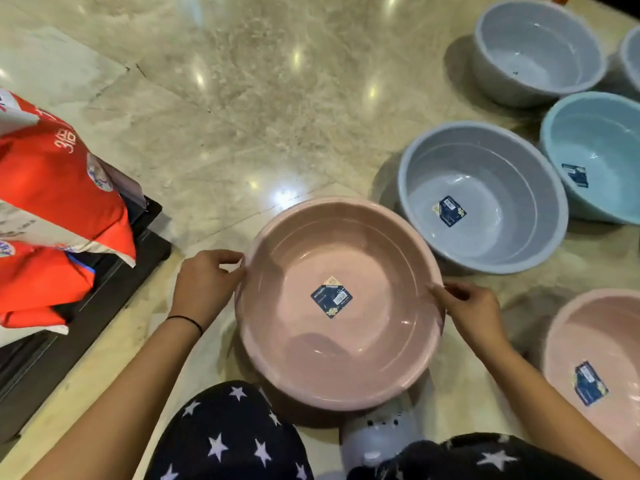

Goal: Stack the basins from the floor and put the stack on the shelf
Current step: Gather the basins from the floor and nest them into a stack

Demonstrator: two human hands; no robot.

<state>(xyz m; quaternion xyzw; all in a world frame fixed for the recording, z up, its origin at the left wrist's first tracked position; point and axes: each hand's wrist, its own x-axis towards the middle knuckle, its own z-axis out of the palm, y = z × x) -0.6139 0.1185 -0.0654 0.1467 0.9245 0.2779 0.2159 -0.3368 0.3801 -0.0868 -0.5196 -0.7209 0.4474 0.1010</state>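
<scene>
Pink basin (341, 303) sat on the floor (242, 98) before the knees, left hand (204, 282) and right hand (469, 311) pinching opposite rims. Stacking step, likely early; next move probably into the grey basin (483, 197) just beside.

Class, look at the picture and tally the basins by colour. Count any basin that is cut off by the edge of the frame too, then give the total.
Pink basins: 2, the held one and one at the right edge
Grey-blue basins: 3, near, far, and a sliver at the edge
Light blue basins: 1
Total: 6
</scene>
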